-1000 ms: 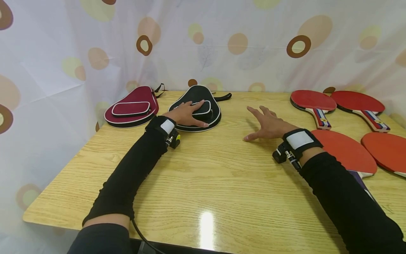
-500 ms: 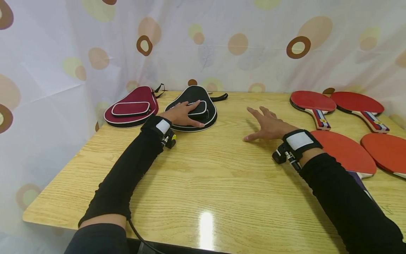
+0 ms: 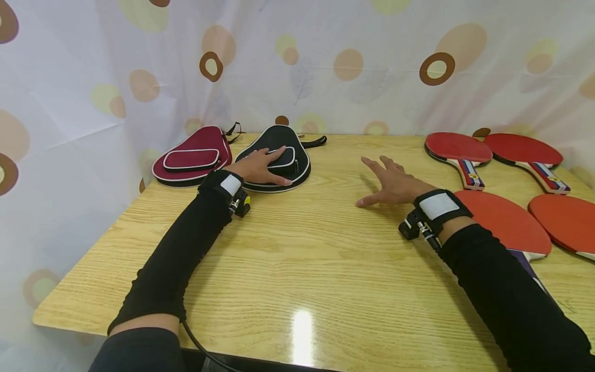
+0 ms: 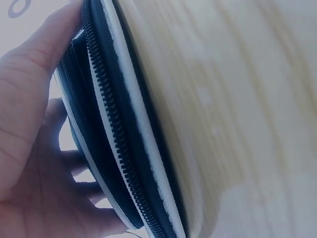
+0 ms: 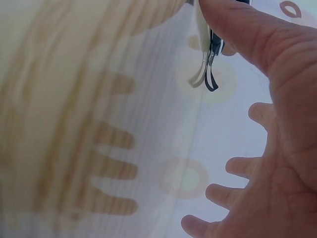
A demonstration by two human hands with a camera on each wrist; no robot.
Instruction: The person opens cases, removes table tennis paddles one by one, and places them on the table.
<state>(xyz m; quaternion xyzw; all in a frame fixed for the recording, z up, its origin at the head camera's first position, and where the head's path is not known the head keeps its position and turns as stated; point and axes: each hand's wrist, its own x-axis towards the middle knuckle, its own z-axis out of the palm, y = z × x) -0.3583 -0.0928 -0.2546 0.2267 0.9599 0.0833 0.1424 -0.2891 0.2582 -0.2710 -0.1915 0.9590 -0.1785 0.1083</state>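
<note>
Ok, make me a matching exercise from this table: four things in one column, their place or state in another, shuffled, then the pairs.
Things:
1. black paddle case
2. maroon paddle case
3. right hand
4. red paddles

Places or states:
A. fingers spread over the bare table
B. far left corner, untouched
C. right side of the table
D. under the left hand

Pairs: 1-D, 2-B, 3-A, 4-C

A light wooden worktop [image 3: 325, 258] with a bright lamp reflection stands before a white curtain [image 3: 325, 62] printed with brown circles.
</note>
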